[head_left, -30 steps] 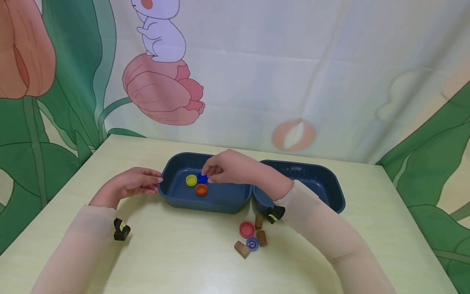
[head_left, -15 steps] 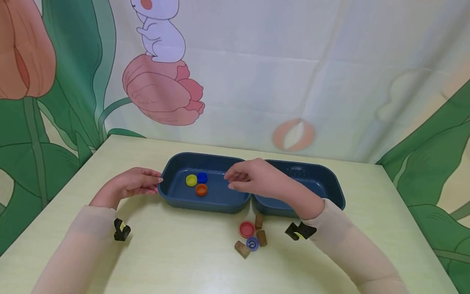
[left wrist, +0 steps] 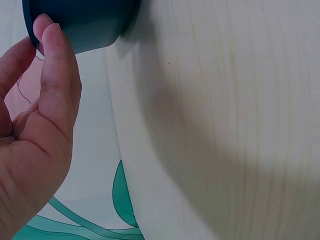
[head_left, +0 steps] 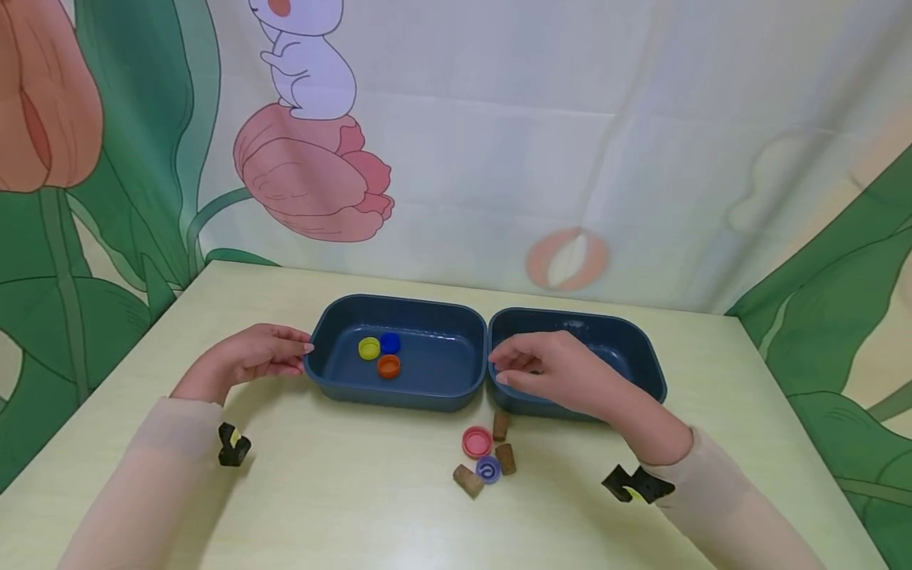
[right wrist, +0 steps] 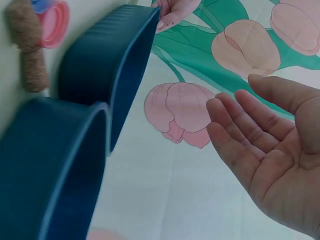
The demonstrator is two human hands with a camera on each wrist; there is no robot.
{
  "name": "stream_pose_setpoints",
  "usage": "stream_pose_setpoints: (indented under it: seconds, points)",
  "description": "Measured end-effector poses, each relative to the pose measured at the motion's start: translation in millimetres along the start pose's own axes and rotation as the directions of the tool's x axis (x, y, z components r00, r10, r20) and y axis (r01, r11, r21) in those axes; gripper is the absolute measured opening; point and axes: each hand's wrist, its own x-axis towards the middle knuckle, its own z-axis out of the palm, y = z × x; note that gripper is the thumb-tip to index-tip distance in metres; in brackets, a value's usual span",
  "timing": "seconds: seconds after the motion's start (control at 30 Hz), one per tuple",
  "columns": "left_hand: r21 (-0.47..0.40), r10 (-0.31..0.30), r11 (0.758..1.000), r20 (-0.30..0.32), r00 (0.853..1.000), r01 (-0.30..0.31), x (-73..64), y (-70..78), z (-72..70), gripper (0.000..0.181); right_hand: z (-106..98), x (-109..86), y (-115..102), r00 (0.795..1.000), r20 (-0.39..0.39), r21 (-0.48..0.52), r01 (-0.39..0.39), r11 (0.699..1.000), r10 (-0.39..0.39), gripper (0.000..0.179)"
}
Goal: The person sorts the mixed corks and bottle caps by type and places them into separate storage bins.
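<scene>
My left hand pinches the left rim of a dark blue rectangular tray; the left wrist view shows thumb and fingertips at that tray wall. Inside lie three bottle caps: a yellow cap, a blue cap and an orange cap. Over a second dark blue tray, on the right, hovers my right hand. Its fingers are loosely bent and the palm holds nothing in the right wrist view. The hand covers part of this tray's inside.
In front of the trays, a red cap, a purple cap and three brown corks lie grouped on the pale table. The trays stand side by side. Behind the table hangs a printed curtain.
My right hand has moved right, from above the blue cap in the left tray to over the right tray. My left hand stays at the left tray's rim.
</scene>
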Motion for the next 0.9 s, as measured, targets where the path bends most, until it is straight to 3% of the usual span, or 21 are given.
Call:
stream_pose_setpoints:
  seconds: [0.2, 0.4, 0.7, 0.9]
  points:
    - [0.008, 0.004, 1.0, -0.002, 1.0, -0.004, -0.3, 2.1, 0.8, 0.048, 8.7, -20.6, 10.7, 1.0, -0.017, 0.026, -0.009, 1.0, 0.01, 0.024]
    - [0.008, 0.004, 1.0, 0.002, 1.0, -0.004, 0.0, 0.8, 0.9, 0.05, 28.1, -33.8, 29.3, 0.996, 0.063, 0.103, -0.068, 0.992, 0.062, 0.026]
    - [0.006, -0.001, 1.0, 0.004, 1.0, 0.001, -0.7, -0.9, 1.6, 0.052, 66.3, -41.2, 56.5, 0.98, 0.135, 0.151, -0.167, 0.974, 0.147, 0.038]
    - [0.008, 0.002, 1.0, 0.002, 1.0, -0.002, 1.0, 0.1, 0.6, 0.051, 78.4, -39.0, 66.6, 0.976, 0.144, 0.147, -0.183, 0.972, 0.162, 0.042]
